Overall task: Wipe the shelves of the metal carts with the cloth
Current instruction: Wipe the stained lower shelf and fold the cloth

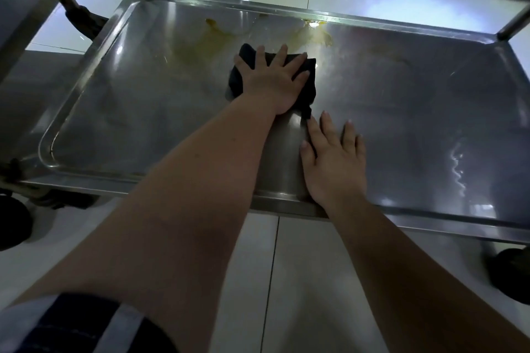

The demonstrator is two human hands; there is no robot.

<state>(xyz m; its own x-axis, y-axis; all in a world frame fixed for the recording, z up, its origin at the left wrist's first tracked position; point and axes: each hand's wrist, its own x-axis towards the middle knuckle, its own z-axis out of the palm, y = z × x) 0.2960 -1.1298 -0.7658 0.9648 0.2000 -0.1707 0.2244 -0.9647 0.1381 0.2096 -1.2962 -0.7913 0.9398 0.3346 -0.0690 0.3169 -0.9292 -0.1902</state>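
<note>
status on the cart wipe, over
Left hand flat on cloth, mid shelf. Right hand flat on shelf near front rim. Yellow stains past cloth at far rim. Nothing blocking.

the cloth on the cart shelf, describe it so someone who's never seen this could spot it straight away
Look at the steel cart shelf that fills the view, a shallow tray with a raised rim. Near its middle, just nearer than the yellowish stains, the left hand presses flat on the cloth. It is the only dark, soft, folded thing on the shiny metal.
</note>
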